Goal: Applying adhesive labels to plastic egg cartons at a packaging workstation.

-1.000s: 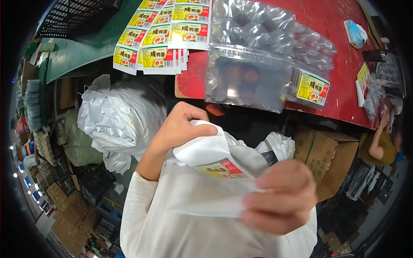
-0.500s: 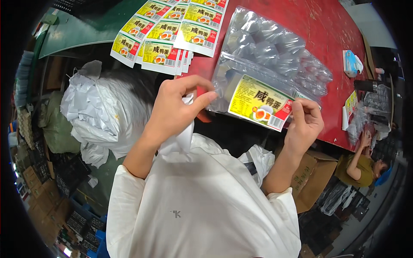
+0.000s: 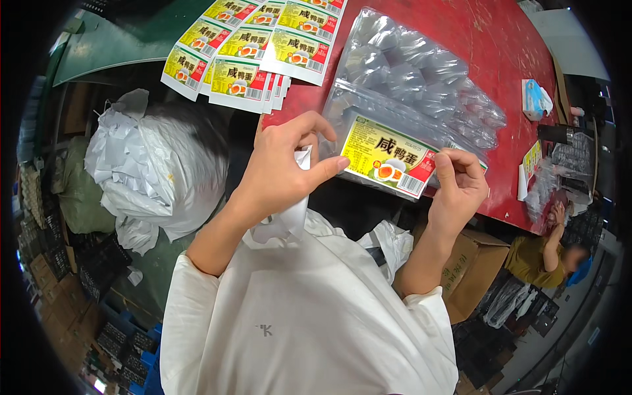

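Lengthwise, label dips rightward, face-up; right hand pinches end, left hand clasps paper.

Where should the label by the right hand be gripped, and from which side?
The label is probably best pinched at its short right edge, coming from the right: it is thin and flat, printed face showing, and that edge lies at the right hand. A pinch there should leave the face mostly uncovered.

Yellow label — red-ended, flat, slightly tilted
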Available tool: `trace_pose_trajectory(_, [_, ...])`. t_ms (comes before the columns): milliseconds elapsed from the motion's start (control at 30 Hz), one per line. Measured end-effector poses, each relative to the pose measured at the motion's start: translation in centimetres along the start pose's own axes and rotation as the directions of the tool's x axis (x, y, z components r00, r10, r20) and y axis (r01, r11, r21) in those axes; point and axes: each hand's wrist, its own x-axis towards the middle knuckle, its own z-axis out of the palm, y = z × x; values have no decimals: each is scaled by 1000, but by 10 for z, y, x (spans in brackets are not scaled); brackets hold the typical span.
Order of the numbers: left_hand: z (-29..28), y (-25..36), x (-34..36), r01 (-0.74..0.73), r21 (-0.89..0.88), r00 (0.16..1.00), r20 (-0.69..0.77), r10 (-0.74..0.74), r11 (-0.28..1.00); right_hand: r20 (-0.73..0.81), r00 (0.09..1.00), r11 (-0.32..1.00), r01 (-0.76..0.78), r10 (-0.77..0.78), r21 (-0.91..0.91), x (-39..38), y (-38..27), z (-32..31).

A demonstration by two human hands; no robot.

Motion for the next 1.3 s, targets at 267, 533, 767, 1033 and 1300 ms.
trace_pose_trajectory(267, [3, 9, -1, -91, 125, 995, -25, 95, 988, -6, 1000, 996, 17, -18, -89, -2, -2, 5])
trace_pose_trajectory(533, [4, 12, 5, -204, 202, 979, 18, 205, 958, 238, 965, 590, 255, -108, -766, 9, -38, 18])
trace_pose_trajectory(767, [8, 9, 6, -201, 173, 979, -8, 206, 964, 97, 995, 591, 62, 28, -804, 18, -38, -8])
trace_pose_trajectory(1033, [3, 7, -2, -253, 177, 964, -31, 263, 951, 190, 939, 714, 342, -287, -611, 11, -25, -11])
trace_pose_trajectory(1300, [-9, -6, -15, -143, 72, 988, -49, 147, 987, 127, 936, 624, 317, -329, -714, 14, -17, -26])
